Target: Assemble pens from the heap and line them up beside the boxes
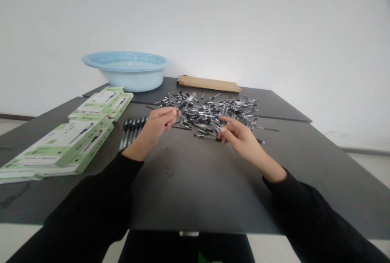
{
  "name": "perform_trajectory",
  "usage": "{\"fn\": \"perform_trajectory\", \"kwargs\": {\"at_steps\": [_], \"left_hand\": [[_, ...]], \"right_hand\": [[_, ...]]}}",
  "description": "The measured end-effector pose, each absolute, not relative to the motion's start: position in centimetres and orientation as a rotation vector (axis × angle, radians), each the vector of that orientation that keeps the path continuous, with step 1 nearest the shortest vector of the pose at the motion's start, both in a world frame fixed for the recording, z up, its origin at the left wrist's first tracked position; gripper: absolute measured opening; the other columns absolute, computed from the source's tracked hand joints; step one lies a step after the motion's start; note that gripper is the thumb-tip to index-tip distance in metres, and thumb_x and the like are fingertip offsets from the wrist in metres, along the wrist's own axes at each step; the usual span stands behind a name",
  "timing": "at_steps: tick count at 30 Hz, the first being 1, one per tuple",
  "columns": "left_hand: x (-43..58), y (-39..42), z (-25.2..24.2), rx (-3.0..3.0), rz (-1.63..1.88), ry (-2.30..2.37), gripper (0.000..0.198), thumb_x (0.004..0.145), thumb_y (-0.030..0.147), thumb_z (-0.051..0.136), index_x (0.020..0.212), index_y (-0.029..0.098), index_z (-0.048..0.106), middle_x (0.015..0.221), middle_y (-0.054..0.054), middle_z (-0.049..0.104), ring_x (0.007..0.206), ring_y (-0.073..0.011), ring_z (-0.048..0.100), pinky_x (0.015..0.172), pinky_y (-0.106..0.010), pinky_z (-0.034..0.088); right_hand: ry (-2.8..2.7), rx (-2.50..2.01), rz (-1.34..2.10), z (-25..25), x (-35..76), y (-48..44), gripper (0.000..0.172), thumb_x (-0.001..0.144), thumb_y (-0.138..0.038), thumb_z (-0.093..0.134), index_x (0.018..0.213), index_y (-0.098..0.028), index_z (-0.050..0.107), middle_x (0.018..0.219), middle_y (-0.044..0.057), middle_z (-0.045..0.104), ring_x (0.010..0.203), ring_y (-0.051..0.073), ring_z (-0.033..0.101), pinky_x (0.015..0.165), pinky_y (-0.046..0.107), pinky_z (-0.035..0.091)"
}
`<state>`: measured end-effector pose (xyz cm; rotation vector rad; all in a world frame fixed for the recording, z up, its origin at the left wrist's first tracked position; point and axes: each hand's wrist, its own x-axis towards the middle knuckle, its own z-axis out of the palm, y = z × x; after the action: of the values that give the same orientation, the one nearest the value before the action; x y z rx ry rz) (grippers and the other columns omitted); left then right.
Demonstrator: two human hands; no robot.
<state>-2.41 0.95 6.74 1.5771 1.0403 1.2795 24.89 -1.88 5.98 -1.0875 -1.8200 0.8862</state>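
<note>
Left hand: the left hand is raised a little over the table; its fingers are closed around one pen, which points up and away toward the pile
Right hand: the right hand is at the near edge of the pile of pens; the fingers are loosely spread and half curled, the tips touching pens at the edge; if they already pinch one, I cannot tell
Pens: the pile is loose and lies in the middle of the table, in front of both hands; a separate row of pens lies side by side, just left of the left hand
Boxes: white and green boxes are stacked at the left side of the table
Basin: a light blue basin stands at the far left edge
Envelope: a flat brown envelope lies behind the pile
Sleeves: both arms are in black sleeves
</note>
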Motion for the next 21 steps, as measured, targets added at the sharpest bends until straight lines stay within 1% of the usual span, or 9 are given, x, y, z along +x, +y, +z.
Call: {"fn": "perform_trajectory", "kwargs": {"at_steps": [1,3,5,6,7,9,11,15,21], "left_hand": [[-3.0,1.3,6.9,1.488,1.397,1.042,0.023,0.085,0.039,0.055,0.081,0.017,0.061,0.051,0.006,0.034,0.042,-0.0082,0.026,0.042,-0.023,0.021],[-4.0,1.9,7.0,1.371,1.553,1.064,0.020,0.085,0.036,0.054,0.080,0.018,0.057,0.052,0.007,0.031,0.041,-0.0074,0.023,0.041,-0.023,0.018],[-4.5,2.2,6.8,1.339,1.624,1.111,0.018,0.084,0.034,0.054,0.078,0.017,0.056,0.052,0.007,0.031,0.041,-0.0070,0.024,0.040,-0.022,0.017],[-4.6,2.3,6.7,1.355,1.628,1.140,0.018,0.084,0.033,0.054,0.077,0.017,0.057,0.052,0.007,0.033,0.041,-0.0068,0.025,0.041,-0.022,0.017],[-4.6,2.4,6.5,1.384,1.621,1.162,0.019,0.085,0.033,0.053,0.076,0.016,0.057,0.052,0.006,0.034,0.042,-0.0068,0.027,0.041,-0.022,0.018],[-4.6,2.4,6.2,1.424,1.599,1.185,0.019,0.085,0.033,0.053,0.076,0.016,0.057,0.053,0.006,0.036,0.043,-0.0068,0.028,0.042,-0.022,0.019],[-4.5,2.4,6.1,1.411,1.596,1.183,0.020,0.085,0.033,0.052,0.076,0.016,0.057,0.053,0.006,0.036,0.044,-0.0071,0.029,0.043,-0.022,0.020],[-4.8,2.3,6.4,1.380,1.660,1.224,0.021,0.085,0.035,0.051,0.075,0.018,0.056,0.052,0.006,0.036,0.043,-0.0080,0.028,0.043,-0.024,0.020],[-4.8,2.2,6.5,1.517,1.643,1.345,0.026,0.088,0.039,0.046,0.076,0.019,0.057,0.053,0.006,0.037,0.047,-0.0105,0.031,0.047,-0.025,0.025]], "right_hand": [[-1.812,-1.112,0.910,5.6,24.8,-1.7,0.042,0.093,-0.036,0.051,0.129,-0.014,0.055,0.072,0.001,0.065,0.061,0.014,0.059,0.061,0.028,0.049],[-1.896,-1.176,0.943,4.8,24.2,-1.7,0.032,0.094,-0.031,0.047,0.117,-0.014,0.063,0.069,0.000,0.064,0.055,0.013,0.056,0.055,0.026,0.045],[-2.084,-1.204,0.928,3.9,23.0,-2.2,0.029,0.092,-0.022,0.046,0.110,-0.015,0.067,0.070,0.000,0.065,0.053,0.012,0.054,0.054,0.025,0.043],[-2.181,-1.178,0.899,3.5,22.2,-2.5,0.029,0.091,-0.018,0.045,0.110,-0.016,0.067,0.071,0.001,0.066,0.055,0.012,0.055,0.058,0.026,0.045],[-2.276,-1.118,0.850,3.1,21.3,-2.8,0.030,0.090,-0.015,0.046,0.111,-0.016,0.067,0.076,0.002,0.068,0.061,0.013,0.058,0.064,0.027,0.047],[-2.383,-0.961,0.698,2.3,19.4,-3.5,0.029,0.088,-0.011,0.049,0.108,-0.017,0.069,0.095,0.007,0.071,0.084,0.017,0.063,0.082,0.031,0.049],[-2.427,-0.856,0.597,1.7,17.8,-3.9,0.027,0.087,-0.008,0.049,0.104,-0.016,0.069,0.101,0.009,0.068,0.095,0.019,0.061,0.090,0.033,0.047],[-2.452,-0.790,0.526,0.9,15.2,-4.4,0.025,0.087,-0.007,0.050,0.099,-0.017,0.069,0.098,0.008,0.064,0.095,0.020,0.056,0.089,0.033,0.046],[-2.468,-0.792,0.493,0.4,12.9,-5.0,0.023,0.086,-0.009,0.051,0.099,-0.020,0.067,0.098,0.006,0.058,0.093,0.020,0.052,0.087,0.034,0.043]]}}
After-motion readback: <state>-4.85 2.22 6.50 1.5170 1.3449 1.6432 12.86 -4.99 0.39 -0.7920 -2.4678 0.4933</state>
